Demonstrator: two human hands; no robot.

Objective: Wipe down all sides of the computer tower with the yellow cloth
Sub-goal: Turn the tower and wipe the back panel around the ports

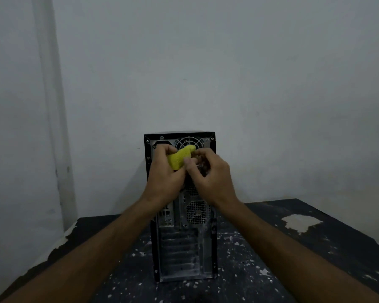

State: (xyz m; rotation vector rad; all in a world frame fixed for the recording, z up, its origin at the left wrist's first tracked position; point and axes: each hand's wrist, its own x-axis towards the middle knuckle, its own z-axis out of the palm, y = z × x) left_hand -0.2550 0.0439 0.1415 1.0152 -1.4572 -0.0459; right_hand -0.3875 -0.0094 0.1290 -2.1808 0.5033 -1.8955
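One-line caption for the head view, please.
Both hands, left and right, hold a yellow cloth against the upright tower's rear panel on a paint-flecked table.

Both hands, the left hand (164, 173) and right hand (210, 176), hid the middle of the computer tower (182, 248) rear panel. Most of the yellow cloth (181, 159) was bunched inside them. The port labels at centre frame were too dim to read.

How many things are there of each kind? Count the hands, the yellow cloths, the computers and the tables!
Hands: 2, the left hand and the right hand, both holding the cloth
Yellow cloths: 1, the yellow cloth
Computers: 1, the computer tower, standing upright with its back panel facing the camera
Tables: 1, the dark table with chipped paint
Total: 5
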